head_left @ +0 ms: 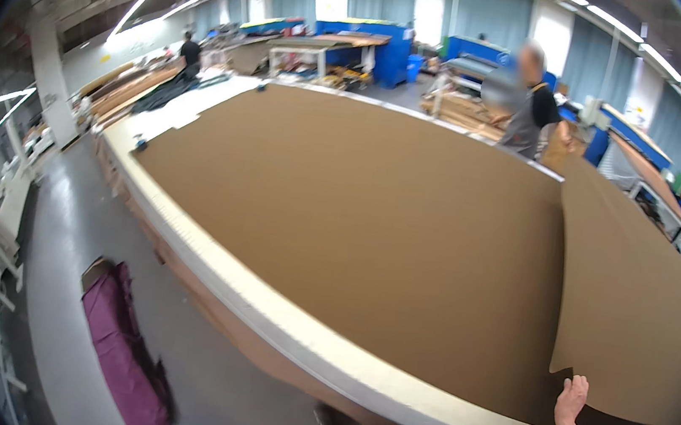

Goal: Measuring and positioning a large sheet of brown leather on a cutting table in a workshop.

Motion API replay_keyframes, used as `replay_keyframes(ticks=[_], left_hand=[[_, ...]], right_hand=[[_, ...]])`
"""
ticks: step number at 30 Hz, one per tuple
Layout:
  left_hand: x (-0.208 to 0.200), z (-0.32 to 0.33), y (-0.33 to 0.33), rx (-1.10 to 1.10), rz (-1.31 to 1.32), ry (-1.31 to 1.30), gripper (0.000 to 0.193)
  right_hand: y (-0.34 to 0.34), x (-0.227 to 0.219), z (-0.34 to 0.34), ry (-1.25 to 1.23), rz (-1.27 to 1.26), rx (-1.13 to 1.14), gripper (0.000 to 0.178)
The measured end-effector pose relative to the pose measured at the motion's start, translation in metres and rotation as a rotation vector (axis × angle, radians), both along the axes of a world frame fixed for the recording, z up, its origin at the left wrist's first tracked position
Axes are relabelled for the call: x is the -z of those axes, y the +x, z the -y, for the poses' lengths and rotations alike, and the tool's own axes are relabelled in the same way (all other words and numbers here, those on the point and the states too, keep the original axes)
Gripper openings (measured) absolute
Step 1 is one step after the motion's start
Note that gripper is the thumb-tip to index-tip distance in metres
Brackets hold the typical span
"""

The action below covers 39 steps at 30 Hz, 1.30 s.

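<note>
Brown fabric sheet (635, 308), partly raised over the tabletop's (387, 386) right end, should handle light and limp. Grip at corners; the right hand's (570, 404) fingers pinch its near-left corner.

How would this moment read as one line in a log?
right hand: gripping near corner of large brown fabric sheet | left hand: out of view | co-worker in grey and black: hand at sheet's far end

Purple bundle (120, 347) on grey floor (72, 214)
</note>
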State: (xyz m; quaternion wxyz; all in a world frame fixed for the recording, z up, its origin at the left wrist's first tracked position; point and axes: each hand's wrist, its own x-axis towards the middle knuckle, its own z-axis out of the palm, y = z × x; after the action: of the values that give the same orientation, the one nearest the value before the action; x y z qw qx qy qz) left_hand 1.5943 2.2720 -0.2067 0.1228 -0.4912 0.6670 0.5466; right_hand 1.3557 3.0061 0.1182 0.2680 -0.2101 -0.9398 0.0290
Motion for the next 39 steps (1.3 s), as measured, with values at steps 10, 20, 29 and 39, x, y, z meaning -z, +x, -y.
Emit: replay_keyframes(ticks=[10, 20, 29, 39], left_hand=[[-0.023, 0.187, -0.030, -0.139, 0.015, -0.127, 0.045], [0.022, 0.435, -0.098, -0.230, 0.121, -0.146, 0.037], [-0.104, 0.740, -0.415, -0.182, -0.414, -0.278, 0.025], [-0.286, 0.825, -0.789, 0.432, -0.804, 0.081, 0.030]], right_hand=[[-0.170, 0.039, 0.288, -0.031, 0.099, -0.228, 0.013], [-0.318, 0.017, 0.597, -0.092, 0.162, -0.378, 0.011], [-0.462, -0.029, 0.869, -0.109, -0.031, -0.472, 0.010], [-0.613, -0.018, 1.178, -0.166, -0.152, -0.474, 0.008]])
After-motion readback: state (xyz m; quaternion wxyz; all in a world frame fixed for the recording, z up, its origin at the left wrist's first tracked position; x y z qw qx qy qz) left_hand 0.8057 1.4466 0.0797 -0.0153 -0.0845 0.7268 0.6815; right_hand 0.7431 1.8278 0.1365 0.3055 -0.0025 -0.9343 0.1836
